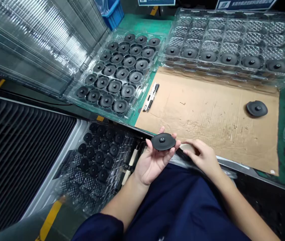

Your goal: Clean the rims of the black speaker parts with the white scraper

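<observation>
Right hand (202, 155) covers pale object; blue bin (113, 11) cut by top edge.

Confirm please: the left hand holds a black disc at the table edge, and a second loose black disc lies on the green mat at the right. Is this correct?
Not quite. The head view shows the second loose black disc lying on the brown cardboard sheet, not the green mat. The left hand does hold a black disc at the table edge.
</observation>
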The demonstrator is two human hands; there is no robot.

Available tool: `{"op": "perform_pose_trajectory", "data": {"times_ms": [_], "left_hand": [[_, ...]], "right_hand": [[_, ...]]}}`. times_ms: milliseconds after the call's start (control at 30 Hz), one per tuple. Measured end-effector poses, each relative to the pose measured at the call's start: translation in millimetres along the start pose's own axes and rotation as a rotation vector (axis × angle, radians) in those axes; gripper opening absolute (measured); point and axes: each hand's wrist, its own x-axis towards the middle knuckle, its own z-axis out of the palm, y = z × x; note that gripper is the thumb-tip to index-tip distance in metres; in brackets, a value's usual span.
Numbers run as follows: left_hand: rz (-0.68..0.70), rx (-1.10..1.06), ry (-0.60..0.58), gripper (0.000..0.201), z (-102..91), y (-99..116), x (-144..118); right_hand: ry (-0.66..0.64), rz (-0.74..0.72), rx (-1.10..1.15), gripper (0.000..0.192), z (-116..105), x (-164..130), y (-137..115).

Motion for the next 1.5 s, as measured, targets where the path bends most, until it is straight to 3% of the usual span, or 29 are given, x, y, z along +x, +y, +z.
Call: {"op": "perform_pose_trajectory", "data": {"times_ms": [133,267,367,467,533,567,700,833,1000,1200,1367,1500], "left_hand": [[0.023,0.054,-0.026,0.065,-1.7,-1.7,1.5],[0.111,0.196,-0.041,0.061,1.6,-8.4,0.9],[0.184,0.335,-0.02,0.065,5.2,-12.7,0.9],[0.248,0.399,0.007,0.066,7.3,-11.9,0.2],[0.244,0.348,-0.023,0.063,7.3,-8.8,-0.8],[0.226,0.307,-0.057,0.062,7.2,-7.2,-1.2],[0.114,0.155,-0.218,0.057,12.4,-4.8,-0.8],[0.007,0.11,-0.339,0.053,30.7,-11.7,0.9],[0.009,0.165,-0.377,0.059,48.6,-25.4,3.2],[0.045,0.28,-0.201,0.059,42.5,-35.2,8.4],[0.057,0.298,-0.135,0.058,37.7,-35.5,11.1],[0.05,0.342,-0.064,0.058,36.3,-38.8,14.0]], "right_hand": [[0.009,0.07,0.088,0.024,-14.3,-17.1,-13.8],[0.145,0.15,0.202,0.022,-37.2,-9.6,-44.8],[0.2,-0.059,0.124,0.024,-46.3,2.7,-75.3],[-0.059,-0.285,0.163,0.029,-53.6,0.8,-92.5],[-0.165,-0.238,0.25,0.027,-60.8,-11.6,-89.4],[-0.119,-0.152,0.287,0.024,-64.5,-20.0,-83.3],[0.302,0.288,0.43,0.02,-70.5,-51.2,-44.7],[0.298,0.556,0.544,0.033,-64.6,-62.0,-22.5],[0.187,0.544,0.535,0.032,-60.3,-58.3,-25.2],[0.154,0.515,0.421,0.034,-51.6,-56.2,-19.3],[0.155,0.495,0.421,0.033,-46.3,-64.9,-7.3],[0.21,0.374,0.296,0.024,-56.2,-60.9,-24.9]]}}
